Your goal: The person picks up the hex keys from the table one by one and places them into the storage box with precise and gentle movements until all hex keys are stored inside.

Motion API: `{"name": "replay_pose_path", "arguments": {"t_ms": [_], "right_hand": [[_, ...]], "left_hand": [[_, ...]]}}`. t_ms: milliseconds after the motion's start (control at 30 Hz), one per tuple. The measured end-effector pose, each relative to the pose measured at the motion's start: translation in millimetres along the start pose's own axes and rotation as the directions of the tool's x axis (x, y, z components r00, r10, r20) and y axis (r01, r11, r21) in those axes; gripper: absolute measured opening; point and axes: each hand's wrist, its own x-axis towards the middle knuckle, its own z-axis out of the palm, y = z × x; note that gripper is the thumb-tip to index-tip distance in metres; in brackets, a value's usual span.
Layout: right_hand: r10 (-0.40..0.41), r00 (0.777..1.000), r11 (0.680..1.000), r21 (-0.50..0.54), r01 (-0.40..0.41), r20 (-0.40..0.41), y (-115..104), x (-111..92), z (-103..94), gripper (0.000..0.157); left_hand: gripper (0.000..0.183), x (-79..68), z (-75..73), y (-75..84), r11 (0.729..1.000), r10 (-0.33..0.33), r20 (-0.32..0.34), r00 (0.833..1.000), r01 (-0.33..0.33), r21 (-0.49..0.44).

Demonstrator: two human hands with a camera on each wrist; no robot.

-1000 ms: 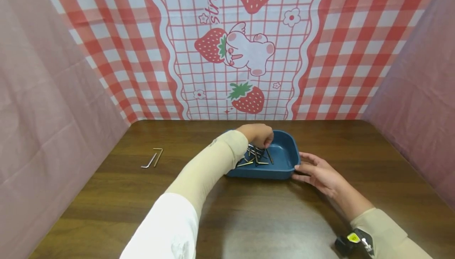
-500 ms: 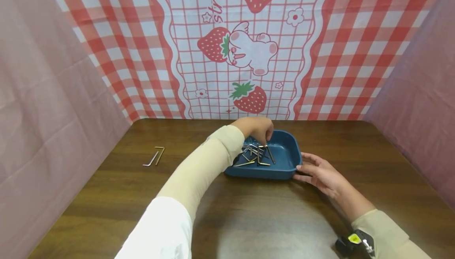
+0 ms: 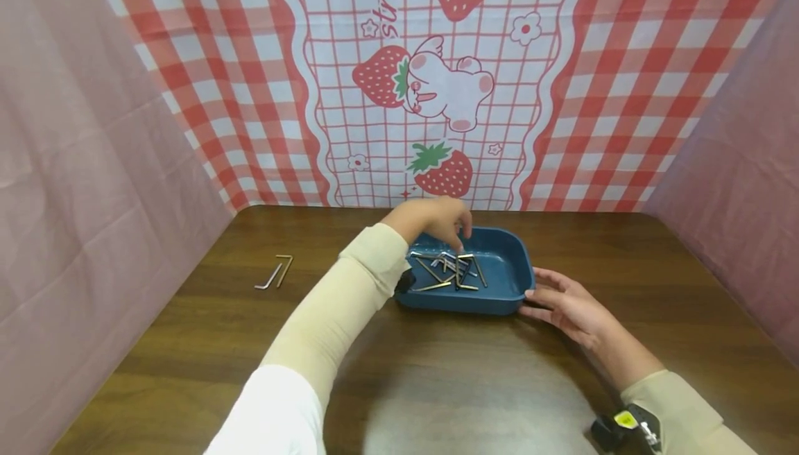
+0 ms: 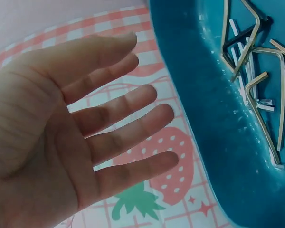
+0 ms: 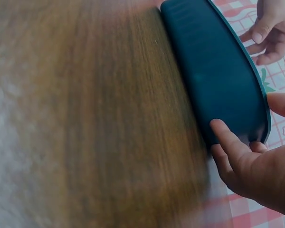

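In the head view, my left hand hovers over the back of a blue tray, its fingers apart and holding nothing. Loose in the tray lie several L-shaped hex keys, gold, silver and black. The left wrist view shows the palm, the spread fingers, and the hex keys beyond the tray's rim. My right hand rests its fairly straight fingers against the tray's right front corner. In the right wrist view, its fingertips touch the outer wall.
Two hex keys, one silver and one gold, lie side by side on the left of the wooden table. A strawberry-print checked cloth hangs behind; pink cloth hangs at both sides.
My left hand has risen out of the tray and moved back and left, its fingers opening. More hex keys show in the tray. My right hand stays at the corner.
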Motion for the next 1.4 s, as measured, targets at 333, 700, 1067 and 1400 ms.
{"name": "replay_pose_path", "arguments": {"t_ms": [333, 700, 1067, 1400], "right_hand": [[-0.007, 1.000, 1.000, -0.011, 0.007, 0.005, 0, 1, -1.8, 0.072], [-0.004, 1.000, 1.000, -0.010, 0.004, 0.003, 0, 1, -1.3, 0.072], [-0.008, 1.000, 1.000, 0.001, 0.008, 0.009, 1, 0, -1.5, 0.072], [-0.007, 1.000, 1.000, -0.001, 0.007, 0.021, 1, 1, -2.7, 0.073]], "left_hand": [[0.027, -29.8, 4.3, -11.1, 0.997, 0.066, -0.155, 0.986, -0.061, 0.039], [0.024, -61.8, 14.5, -18.5, 0.988, 0.104, -0.256, 0.961, -0.070, 0.138], [0.029, -94.8, 22.7, -27.1, 0.983, 0.073, -0.430, 0.900, 0.008, 0.184], [0.040, -125.1, 27.5, -48.0, 0.988, 0.006, -0.485, 0.874, 0.070, 0.140]]}}
